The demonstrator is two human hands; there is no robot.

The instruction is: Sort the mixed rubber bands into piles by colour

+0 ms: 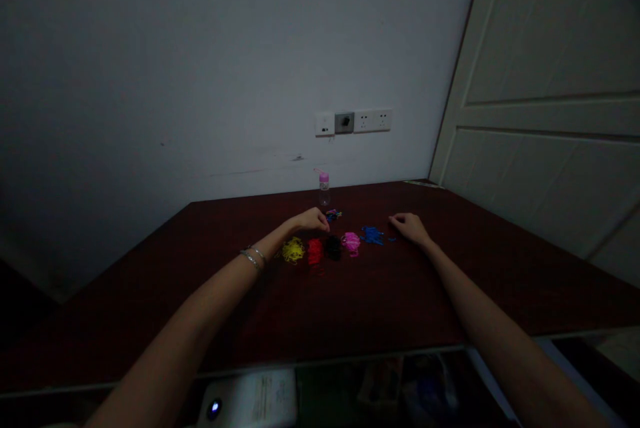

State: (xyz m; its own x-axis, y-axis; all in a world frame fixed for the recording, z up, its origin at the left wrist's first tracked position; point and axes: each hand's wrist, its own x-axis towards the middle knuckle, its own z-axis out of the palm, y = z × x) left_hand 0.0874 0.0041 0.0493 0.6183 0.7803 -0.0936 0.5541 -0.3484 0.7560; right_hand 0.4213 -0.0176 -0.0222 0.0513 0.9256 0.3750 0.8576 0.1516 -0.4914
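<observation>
Small piles of thin coloured loops lie in a row on the dark red table (380, 301): yellow (293, 250), red (315, 250), black (333, 247), pink (351, 243) and blue (373, 235). A small mixed heap (333, 215) sits behind them. My left hand (311, 220), bracelets on its wrist, reaches over the red pile with its fingers curled toward the mixed heap. My right hand (409, 226) rests on the table just right of the blue pile, fingers curled down. Whether either hand holds a loop is too dark to see.
A small clear bottle with a pink cap (325, 189) stands near the wall behind the piles. Wall sockets (353, 122) are above it. A white door (545, 115) is on the right. A white device with a lit button (245, 405) lies below the table's near edge.
</observation>
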